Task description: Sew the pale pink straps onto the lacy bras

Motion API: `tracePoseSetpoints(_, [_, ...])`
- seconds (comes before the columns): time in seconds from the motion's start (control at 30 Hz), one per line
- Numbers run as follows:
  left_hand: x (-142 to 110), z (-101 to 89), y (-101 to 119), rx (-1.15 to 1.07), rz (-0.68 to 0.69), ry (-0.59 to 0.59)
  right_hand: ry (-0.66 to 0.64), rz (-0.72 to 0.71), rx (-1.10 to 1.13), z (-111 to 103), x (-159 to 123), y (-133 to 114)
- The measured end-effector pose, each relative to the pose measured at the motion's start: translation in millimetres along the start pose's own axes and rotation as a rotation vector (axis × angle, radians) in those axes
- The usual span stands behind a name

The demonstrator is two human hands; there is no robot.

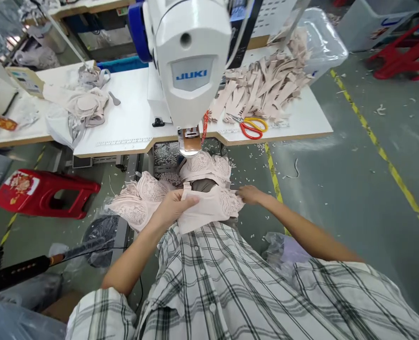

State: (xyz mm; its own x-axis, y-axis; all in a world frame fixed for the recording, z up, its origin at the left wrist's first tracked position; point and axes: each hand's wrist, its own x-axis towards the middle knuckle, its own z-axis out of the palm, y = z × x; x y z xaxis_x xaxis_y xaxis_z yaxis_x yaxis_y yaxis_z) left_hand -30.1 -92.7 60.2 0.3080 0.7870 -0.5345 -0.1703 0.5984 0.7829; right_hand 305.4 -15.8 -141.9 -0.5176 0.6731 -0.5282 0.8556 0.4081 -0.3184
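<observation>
A pale pink lace bra piece (209,204) lies across my lap below the white sewing machine (190,61). My left hand (172,208) is closed on the left part of the piece, thumb pressing on top of the fabric. My right hand (249,194) pinches its right edge, fingers closed on the lace. More pink lace garments (138,200) hang to the left of my left hand, and another (205,165) sits just under the machine's needle plate (190,144).
On the white table (124,123) lie a heap of pink fabric strips (262,87), red and yellow scissors (250,126) and a pile of garments (84,106). A red plastic stool (43,192) stands on the floor at left. Yellow floor tape (379,148) runs at right.
</observation>
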Motion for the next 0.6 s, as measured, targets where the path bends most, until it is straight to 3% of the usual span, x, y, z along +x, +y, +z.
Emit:
tracePoseSetpoints(0.13, [11.0, -9.2, 8.2, 0.012, -0.037, -0.015, -0.157, 0.134, -0.005, -6.7, -18.6, 31.6])
tracePoseSetpoints(0.27, [34.6, -45.4, 26.5, 0.216, -0.041, -0.015, -0.187, 0.163, 0.128, -45.4, -53.0, 48.3])
tracePoseSetpoints(0.37, [62.3, -73.6, 43.0, 0.676, 0.018, 0.179, -0.043, 0.071, 0.434, -85.1, -76.9, 25.5])
tracePoseSetpoints(0.47, [93.0, -64.9, 48.5, 0.942, 0.301, 0.429, 0.124, -0.066, 0.729, -116.5, -77.1, -31.6])
tracePoseSetpoints(0.5, [101.3, -53.9, 46.1, 0.996, 0.416, 0.414, 0.181, -0.109, 0.779, -124.9, -69.2, -52.6])
tracePoseSetpoints(0.53, [107.8, -41.4, 41.9, 1.009, 0.488, 0.294, 0.23, -0.153, 0.831, -133.0, -57.9, -71.3])
tracePoseSetpoints(0.6, [116.1, -19.0, 31.4, 0.913, 0.427, -0.086, 0.242, -0.291, 0.905, -150.1, -29.8, -95.2])
